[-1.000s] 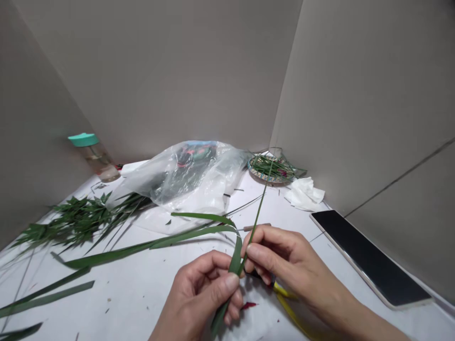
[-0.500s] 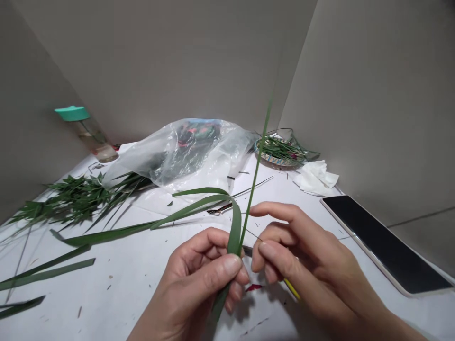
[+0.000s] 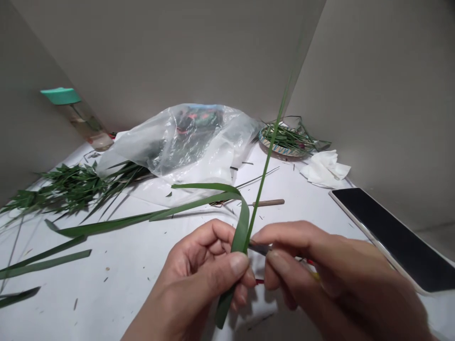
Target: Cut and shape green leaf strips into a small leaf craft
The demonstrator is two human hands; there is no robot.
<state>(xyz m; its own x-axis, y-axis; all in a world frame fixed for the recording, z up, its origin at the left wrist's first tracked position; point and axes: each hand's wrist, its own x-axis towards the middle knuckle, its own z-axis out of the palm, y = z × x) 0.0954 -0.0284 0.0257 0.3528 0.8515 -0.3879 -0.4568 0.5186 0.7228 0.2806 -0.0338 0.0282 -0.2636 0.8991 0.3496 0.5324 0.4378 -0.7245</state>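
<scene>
A long green leaf (image 3: 242, 222) is pinched between the thumb and fingers of my left hand (image 3: 209, 265). Its upper part arches over to the left, one narrow strip rises up and right, and the lower end hangs below the thumb. My right hand (image 3: 320, 270) is closed just right of the leaf, gripping a small dark-tipped tool (image 3: 261, 248) whose tip is at the base of the narrow strip. Red and yellow bits of something show behind the right fingers, mostly hidden.
Cut leaves (image 3: 50, 263) and leafy sprigs (image 3: 71, 187) lie left. Behind are a bottle (image 3: 87, 121), a plastic bag (image 3: 192, 142), a basket of green strips (image 3: 284, 149) and crumpled tissue (image 3: 325, 169). A phone (image 3: 391, 237) lies right; a wooden-handled tool (image 3: 270, 202) lies beyond my hands.
My right hand has moved in against the leaf, and the dark tool tip now shows between its fingers. The wooden handle has come into sight. The view has shifted slightly.
</scene>
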